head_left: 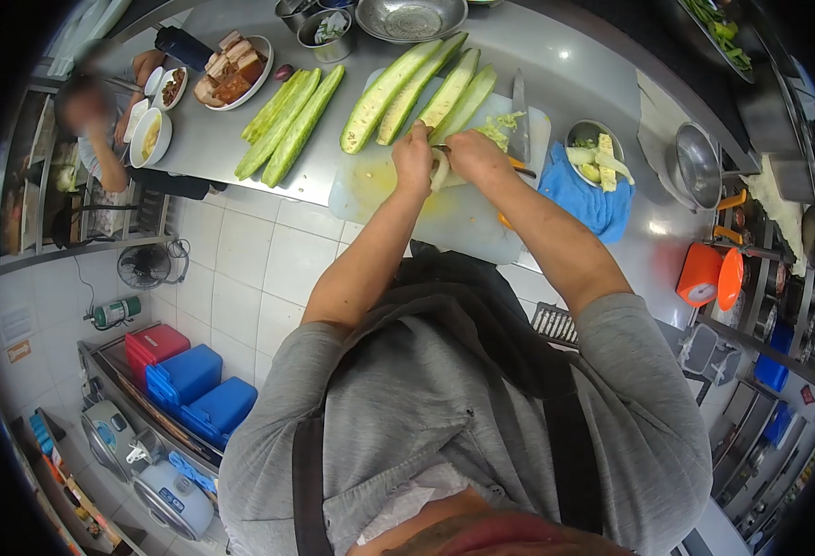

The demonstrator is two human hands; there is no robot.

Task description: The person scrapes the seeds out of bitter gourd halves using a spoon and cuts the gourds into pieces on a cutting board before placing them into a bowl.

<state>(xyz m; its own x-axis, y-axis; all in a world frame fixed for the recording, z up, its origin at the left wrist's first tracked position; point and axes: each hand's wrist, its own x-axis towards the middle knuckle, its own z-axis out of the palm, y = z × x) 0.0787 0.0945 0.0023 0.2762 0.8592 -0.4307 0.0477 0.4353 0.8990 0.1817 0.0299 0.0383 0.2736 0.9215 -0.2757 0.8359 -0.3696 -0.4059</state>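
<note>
My left hand [414,159] is closed at the near end of a halved cucumber [451,90], its pale seeded face up. Close beside it, my right hand [479,157] is also closed, with its fingers turned toward the left; what it grips is hidden. A pale, curved strip of flesh [440,170] hangs between the hands over the white cutting board [361,190]. More halved cucumbers [380,102] lie around the board's far edge. Pale green scraps [500,128] and a knife [519,111] rest right of my right hand.
Striped green cucumber pieces [304,130] lie left on the steel counter. Beyond are a bowl of meat chunks [236,69] and a metal basin [412,18]. A bowl of pale scraps [598,153] and a blue cloth [598,204] sit right. Another person [101,139] is at far left.
</note>
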